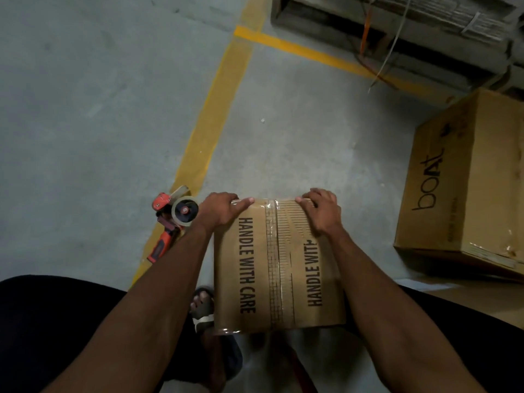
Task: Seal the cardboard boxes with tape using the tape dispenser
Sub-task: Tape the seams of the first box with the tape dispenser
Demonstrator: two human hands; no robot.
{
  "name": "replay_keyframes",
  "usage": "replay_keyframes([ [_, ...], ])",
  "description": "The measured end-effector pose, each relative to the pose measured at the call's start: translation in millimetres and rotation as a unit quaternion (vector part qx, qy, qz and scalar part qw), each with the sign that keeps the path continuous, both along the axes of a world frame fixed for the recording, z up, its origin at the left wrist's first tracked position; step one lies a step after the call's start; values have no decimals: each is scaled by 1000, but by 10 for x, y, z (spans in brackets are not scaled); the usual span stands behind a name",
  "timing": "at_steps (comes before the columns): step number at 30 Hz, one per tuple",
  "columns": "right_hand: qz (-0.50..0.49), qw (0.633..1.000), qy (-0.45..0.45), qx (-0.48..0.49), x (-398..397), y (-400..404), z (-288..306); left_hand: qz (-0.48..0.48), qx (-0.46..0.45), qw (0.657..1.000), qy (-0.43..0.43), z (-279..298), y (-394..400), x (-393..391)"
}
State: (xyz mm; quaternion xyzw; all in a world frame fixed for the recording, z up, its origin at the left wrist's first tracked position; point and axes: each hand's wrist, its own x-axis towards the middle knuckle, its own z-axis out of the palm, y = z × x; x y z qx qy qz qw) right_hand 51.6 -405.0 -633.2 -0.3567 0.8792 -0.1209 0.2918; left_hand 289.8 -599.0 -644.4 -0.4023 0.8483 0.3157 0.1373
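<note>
While clear tape already runs down the centre seam of the box (279,265), between its two "HANDLE WITH CARE" prints, both hands sit at its far edge: the left hand (219,209) lies flat with fingers straight and thumb along the edge, apparently pressing the tape end down, and the right hand (321,211) has its fingers hooked over the same edge, gripping it. Neither grip holds the dispenser (174,219), which lies on the floor just beside the left hand, its tape roll facing up. The top seam thus appears sealed; smoothing of the ends, and perhaps other faces, seems to remain. A second box (465,177), marked "boat", stands well apart to the right with tape visible at one corner; whether it is fully sealed cannot be told. The surface is a grey concrete floor (85,123) crossed by yellow lines (215,109), with a pallet (397,32) of bundled cardboard at top right.
</note>
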Motion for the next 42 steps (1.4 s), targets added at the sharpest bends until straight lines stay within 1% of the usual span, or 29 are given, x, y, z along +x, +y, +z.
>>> replay_keyframes([
  [2, -64, 996, -57, -28, -10, 5, 24, 17, 27, 999, -19, -2, -40, -26],
  [4, -91, 991, -94, -11, -20, 63, 93, 27, 30, 998, -51, 33, -52, -37],
  [7, -91, 992, -78, 24, 133, 144, 162, 90, -3, 990, -110, 140, 132, -34],
  [9, -101, 992, -68, 32, 320, 245, 189, 152, 17, 985, -79, 239, 343, 19],
  [11, -106, 992, -59, 39, 498, 418, 261, 187, 36, 982, -12, 294, 566, 134],
  [13, -108, 991, -60, 56, 665, 629, 355, 181, 37, 982, 45, 350, 787, 301],
  [16, -101, 989, -48, 93, 948, 881, 498, 144, 68, 985, 63, 448, 1126, 627],
  [21, -88, 985, -26, 145, 1310, 1234, 632, 96, 91, 991, 7, 561, 1634, 1140],
  [24, -96, 982, -24, 160, 1412, 1373, 636, 73, 117, 990, -20, 577, 1754, 1236],
  [30, -135, 975, -49, 171, 1514, 1528, 731, 85, 152, 980, -91, 783, 1854, 1169],
  [33, -147, 974, -65, 160, 1461, 1531, 728, 110, 177, 975, -73, 832, 1856, 1099],
  [36, -165, 972, -84, 145, 1399, 1509, 728, 145, 194, 969, -49, 645, 1705, 1133],
  [37, -171, 971, -89, 142, 1390, 1495, 735, 153, 190, 969, -42, 614, 1645, 1134],
  [40, -181, 969, -96, 141, 1405, 1429, 770, 175, 158, 972, 5, 848, 1514, 1033],
  [42, -188, 967, -100, 138, 1444, 1391, 790, 172, 139, 975, 30, 938, 1451, 958],
])
